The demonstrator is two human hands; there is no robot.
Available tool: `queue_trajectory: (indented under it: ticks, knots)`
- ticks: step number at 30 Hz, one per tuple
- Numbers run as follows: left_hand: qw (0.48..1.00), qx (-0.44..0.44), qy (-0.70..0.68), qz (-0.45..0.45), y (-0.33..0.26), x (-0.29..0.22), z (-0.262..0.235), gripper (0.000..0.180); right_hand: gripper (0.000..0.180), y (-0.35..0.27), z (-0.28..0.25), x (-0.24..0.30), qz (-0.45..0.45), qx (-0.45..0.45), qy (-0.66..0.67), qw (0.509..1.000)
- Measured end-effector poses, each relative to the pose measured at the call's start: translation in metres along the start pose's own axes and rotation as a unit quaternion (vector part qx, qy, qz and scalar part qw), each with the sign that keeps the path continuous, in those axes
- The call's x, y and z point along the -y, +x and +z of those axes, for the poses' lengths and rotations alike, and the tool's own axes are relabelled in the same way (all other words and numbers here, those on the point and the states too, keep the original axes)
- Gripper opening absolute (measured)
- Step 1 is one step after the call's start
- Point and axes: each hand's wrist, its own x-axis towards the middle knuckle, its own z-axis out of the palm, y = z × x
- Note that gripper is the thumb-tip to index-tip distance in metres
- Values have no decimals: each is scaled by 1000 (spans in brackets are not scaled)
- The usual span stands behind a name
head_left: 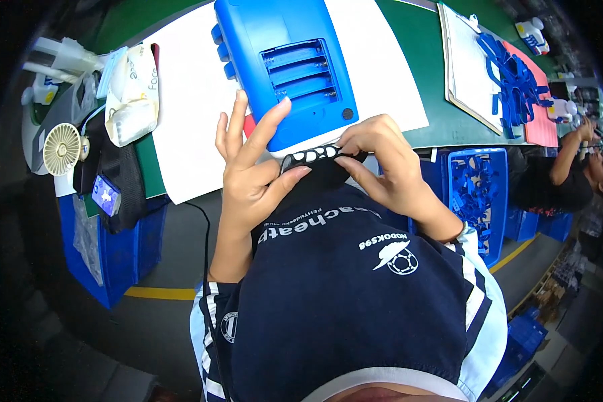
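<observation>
A large blue plastic housing (281, 60) with an open battery bay lies on a white sheet (187, 100) at the table's near edge. My left hand (251, 164) rests its fingers on the housing's lower left corner and pinches the left end of a black strip with white round keys (313, 155). My right hand (382, 161) grips the right end of the same strip just below the housing. The strip is held against my dark shirt.
A tissue pack (132, 94), a small white fan (61, 149) and a black bag (114, 174) sit at the left. Blue bins (476, 194) with blue parts stand at the right. More blue parts (512, 77) lie on the far table; another person (576, 167) works at the right.
</observation>
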Motion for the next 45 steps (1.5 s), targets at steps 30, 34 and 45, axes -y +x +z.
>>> queue_trajectory:
  ticks: [30, 34, 45]
  knots:
    - [999, 24, 36, 17, 1, -2, -6, 31, 11, 49, 21, 11, 72, -12, 25, 997]
    - [999, 22, 34, 16, 1, -2, -5, 32, 11, 49, 23, 11, 58, -12, -5, 998]
    - [999, 22, 37, 22, 3, -2, -4, 32, 12, 47, 25, 7, 41, -29, -24, 998]
